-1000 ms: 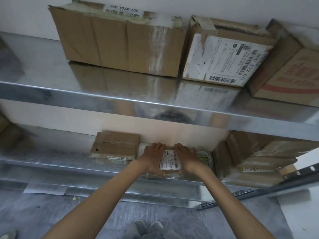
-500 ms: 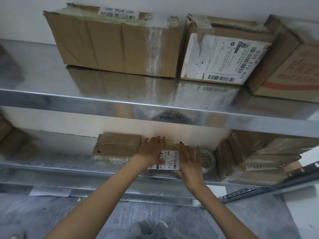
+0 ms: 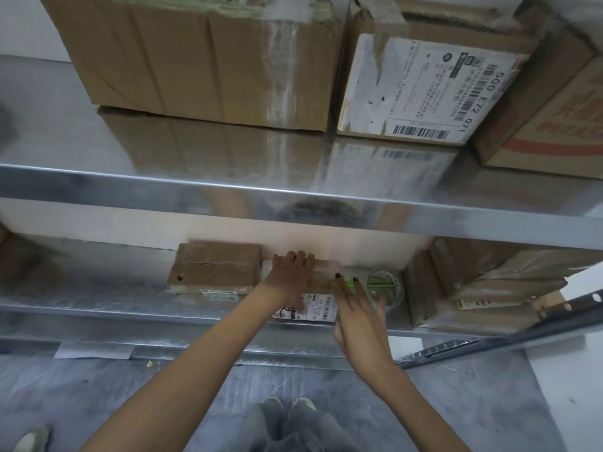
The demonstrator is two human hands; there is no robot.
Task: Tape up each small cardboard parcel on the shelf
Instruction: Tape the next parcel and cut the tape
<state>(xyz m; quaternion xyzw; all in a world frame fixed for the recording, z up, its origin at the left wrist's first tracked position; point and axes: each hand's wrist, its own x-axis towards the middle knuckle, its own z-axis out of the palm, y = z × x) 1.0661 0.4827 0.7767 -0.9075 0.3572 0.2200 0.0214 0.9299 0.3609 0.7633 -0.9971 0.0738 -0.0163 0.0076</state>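
Note:
A small cardboard parcel with a white barcode label on its front lies on the lower metal shelf. My left hand rests on its top with the fingers over the far edge. My right hand hovers by the parcel's right side with straight fingers, holding nothing. A roll of clear tape with a green core sits just right of the parcel. A second small parcel, flat and brown, lies to the left.
Large cardboard boxes stand along the upper shelf. More boxes fill the lower shelf's right end. A metal rail slants at the right. My shoes show on the grey floor below.
My right hand has come off the parcel and drawn back toward me and to the right, fingers straightened. My left hand has slid further over the parcel's top.

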